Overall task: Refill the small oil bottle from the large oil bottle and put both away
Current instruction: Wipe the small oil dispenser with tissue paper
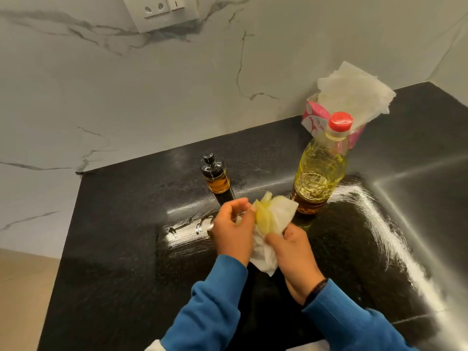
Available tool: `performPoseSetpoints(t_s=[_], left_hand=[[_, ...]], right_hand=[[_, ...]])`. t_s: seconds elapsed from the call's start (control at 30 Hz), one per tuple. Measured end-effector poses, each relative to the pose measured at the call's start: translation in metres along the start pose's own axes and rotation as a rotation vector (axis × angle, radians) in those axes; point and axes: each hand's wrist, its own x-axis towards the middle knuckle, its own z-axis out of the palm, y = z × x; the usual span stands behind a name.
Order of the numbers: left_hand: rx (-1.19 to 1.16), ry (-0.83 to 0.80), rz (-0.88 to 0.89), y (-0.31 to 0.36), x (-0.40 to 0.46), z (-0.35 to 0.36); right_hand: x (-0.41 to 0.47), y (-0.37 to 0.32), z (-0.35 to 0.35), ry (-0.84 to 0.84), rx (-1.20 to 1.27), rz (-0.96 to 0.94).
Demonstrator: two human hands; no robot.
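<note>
The small oil bottle (217, 179), dark glass with a black pour cap, stands upright on the black counter (121, 236). To its right stands the large clear oil bottle (320, 168) with a red cap, holding yellow oil. Just in front of them, above the counter, both hands hold a crumpled white paper tissue (274, 219) stained yellow with oil. My left hand (234, 230) grips its left side with curled fingers. My right hand (295, 252) pinches its lower right part. Neither hand touches a bottle.
A pink tissue pack (316, 117) with white sheets sticking out stands behind the large bottle by the marble wall (177, 92). Oily smear streaks shine on the counter in front of the bottles. A wall socket (157, 8) sits top centre. The counter's left edge drops to floor (22, 300).
</note>
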Motion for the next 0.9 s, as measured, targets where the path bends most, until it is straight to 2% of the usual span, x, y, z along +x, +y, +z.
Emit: performPoseSetpoints(t_s=[0.17,0.33,0.47,0.7,0.9], left_hand=[[0.012,-0.175,0.097,0.024,-0.016,0.031],[0.049,-0.332,0.131,0.043,-0.011,0.057],[0.085,-0.407,0.146,0.049,0.000,0.077],[0.111,-0.434,0.177,0.049,0.008,0.099],[0.283,-0.343,0.345,0.054,0.009,0.104]], right_hand=[[-0.013,-0.006,-0.041,0.140,0.131,-0.037],[-0.014,-0.002,-0.075,0.348,0.176,-0.033],[0.003,-0.005,-0.088,0.371,0.122,-0.022],[0.041,-0.015,-0.090,0.285,-0.027,-0.109],[0.060,-0.012,-0.087,0.329,-0.185,-0.152]])
